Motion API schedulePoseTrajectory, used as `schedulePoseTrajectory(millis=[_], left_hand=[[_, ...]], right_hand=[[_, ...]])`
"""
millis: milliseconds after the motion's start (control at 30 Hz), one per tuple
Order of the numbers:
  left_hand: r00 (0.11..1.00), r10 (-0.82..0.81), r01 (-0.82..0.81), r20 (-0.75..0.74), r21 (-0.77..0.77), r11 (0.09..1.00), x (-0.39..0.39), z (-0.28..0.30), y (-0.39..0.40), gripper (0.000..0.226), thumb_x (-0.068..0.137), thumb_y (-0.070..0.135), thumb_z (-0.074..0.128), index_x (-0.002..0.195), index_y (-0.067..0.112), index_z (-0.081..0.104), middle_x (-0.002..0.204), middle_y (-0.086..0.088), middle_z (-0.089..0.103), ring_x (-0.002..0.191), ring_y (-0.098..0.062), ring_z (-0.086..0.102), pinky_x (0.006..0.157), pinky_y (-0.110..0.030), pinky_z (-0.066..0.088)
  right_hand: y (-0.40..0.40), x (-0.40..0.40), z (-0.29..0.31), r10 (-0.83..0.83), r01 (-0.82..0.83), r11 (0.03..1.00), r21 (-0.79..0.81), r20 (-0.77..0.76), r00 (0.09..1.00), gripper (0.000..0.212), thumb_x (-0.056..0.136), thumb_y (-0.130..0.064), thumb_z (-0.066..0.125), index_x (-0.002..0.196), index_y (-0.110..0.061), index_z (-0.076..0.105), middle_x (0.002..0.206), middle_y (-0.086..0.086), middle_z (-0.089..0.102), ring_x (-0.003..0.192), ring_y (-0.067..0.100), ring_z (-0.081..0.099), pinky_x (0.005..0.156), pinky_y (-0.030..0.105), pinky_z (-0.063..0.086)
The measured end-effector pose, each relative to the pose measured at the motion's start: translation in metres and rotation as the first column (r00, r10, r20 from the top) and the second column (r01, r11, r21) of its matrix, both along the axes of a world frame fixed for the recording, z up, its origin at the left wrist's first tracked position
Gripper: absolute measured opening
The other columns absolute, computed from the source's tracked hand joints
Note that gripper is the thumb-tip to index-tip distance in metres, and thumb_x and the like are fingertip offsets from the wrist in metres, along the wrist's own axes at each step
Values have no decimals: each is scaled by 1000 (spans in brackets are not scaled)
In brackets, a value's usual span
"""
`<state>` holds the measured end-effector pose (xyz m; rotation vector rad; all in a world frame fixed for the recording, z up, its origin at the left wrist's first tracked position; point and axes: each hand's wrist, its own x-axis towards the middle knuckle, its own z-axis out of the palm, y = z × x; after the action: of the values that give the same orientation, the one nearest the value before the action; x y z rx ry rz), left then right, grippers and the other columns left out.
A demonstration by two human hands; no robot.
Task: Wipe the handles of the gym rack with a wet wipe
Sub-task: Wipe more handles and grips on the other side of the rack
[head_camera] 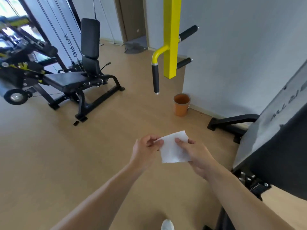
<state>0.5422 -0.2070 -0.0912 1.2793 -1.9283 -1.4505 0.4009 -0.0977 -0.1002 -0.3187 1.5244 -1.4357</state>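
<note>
A: Where does it stand?

B: Both hands are out in front, low over the floor (83, 163). The left hand (146, 150) pinches one edge of the wet wipe (172, 150) between thumb and fingers, and the right hand (194, 151) has its thumb on top of the sheet with the fingers curled under the other side. The wipe is spread between them, partly unfolded. Nothing has touched the rack yet.

A: And the handles?

B: Ahead and above. A yellow post (171, 39) hangs in view, with a curved yellow arm ending in a black front handle (155, 78) that points down. Two more black grips, the upper rear handle (188, 33) and the lower rear handle (184, 63), stick out behind the post toward the wall.

A: What could go wrong?

B: The wipe is thin and held only at its edges. If either pinch slackens while it is being opened, it drops to the floor and picks up dirt. Pulled too hard, it may tear.

A: Anything at the rack itself?

B: The rear grips are easy to miss, being half hidden by the post. A flat wipe pressed to a round grip cleans one side only; it needs wrapping round. I cannot tell from here how wet the sheet is; a dry one would just smear.

A: Around the feet?

B: An orange bin (181, 104) stands by the wall just beyond the front handle, and a black machine foot (232, 122) juts out at right. Stepping in without looking could catch either.
</note>
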Motion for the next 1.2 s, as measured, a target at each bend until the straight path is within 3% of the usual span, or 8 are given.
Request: schedulePoseTrajectory(millis=[100,333,600,767,900,1000,1100,1200], left_hand=[[999,6,-3,-43,80,997,-19,6,-40,8,90,14,72,96,9,75,87,-8,78,62,0,65,53,-7,44],[999,-13,19,-45,128,992,-63,-2,-133,7,89,25,73,93,21,76,83,4,79,83,-12,74,54,-10,47],[978,-93,104,-186,53,993,-114,18,-263,12,89,35,73,99,28,73,89,13,74,81,0,66,63,-7,43],[904,-291,307,-313,3,952,-143,37,-329,14,96,30,65,108,37,71,101,22,75,97,4,69,91,-24,52],[845,-402,421,-353,-26,907,-163,41,-354,16,98,36,59,105,42,72,106,18,76,109,-5,69,104,-45,50],[831,-442,453,-338,-51,890,-176,40,-363,20,94,44,58,106,40,73,107,9,77,110,-16,70,103,-50,51],[824,-500,491,-266,-105,865,-184,47,-367,17,97,41,59,106,35,73,100,12,76,102,-4,68,92,-25,50],[832,-522,504,-187,-139,852,-192,59,-367,14,96,39,62,101,35,75,92,18,76,88,14,63,71,-2,41]], right_hand=[[-40,-22,6,-48,47,999,23,50,998,33,90,-26,71,114,-4,68,107,8,76,102,26,72,100,45,52],[-116,-50,17,-264,258,964,71,88,961,22,89,-23,73,105,-8,70,101,6,77,99,25,71,88,41,57],[-239,-81,52,-705,710,703,50,-87,704,14,91,-32,66,86,-19,66,90,-4,66,90,19,64,87,37,52],[-312,-74,65,-624,651,757,-46,-347,701,33,96,-38,57,92,-7,69,74,-6,50,69,14,43,58,25,34],[-337,-55,48,-624,591,781,-204,-297,723,33,101,-50,45,108,-40,75,103,-14,74,100,3,61,93,20,42],[-343,-57,45,-725,682,689,-246,-267,635,40,95,-50,58,116,-20,74,114,9,71,111,21,66,101,43,50],[-351,-74,46,-722,682,685,-255,-363,589,24,85,-28,78,108,-25,71,103,-5,75,101,10,70,93,39,56],[-354,-92,45,-591,577,789,-208,-514,622,20,84,-35,76,98,-48,69,91,-13,74,88,5,69,76,22,56]])
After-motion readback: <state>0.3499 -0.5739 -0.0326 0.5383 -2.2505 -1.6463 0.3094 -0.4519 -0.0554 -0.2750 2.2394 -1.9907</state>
